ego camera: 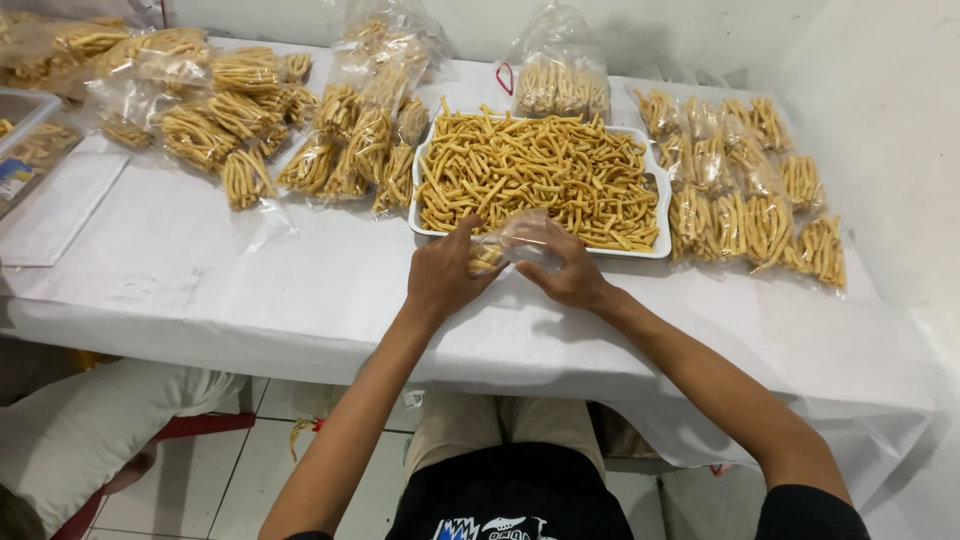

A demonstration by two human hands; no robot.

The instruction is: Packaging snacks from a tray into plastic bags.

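My left hand (443, 275) and my right hand (572, 272) together hold a small clear plastic bag (518, 243) at the near edge of a white tray (655, 180). The bag holds a few yellow snack sticks at its left end. Loose yellow snack sticks (540, 175) fill the tray just beyond my fingers. Both hands rest over the white-covered table (250, 290).
Filled clear bags of sticks lie in a heap at the left (250, 120) and in rows at the right (750, 190). Larger bags (560, 75) stand behind the tray. A clear box (25, 140) sits at the far left edge. Another person's light-clothed leg (90, 420) shows below left.
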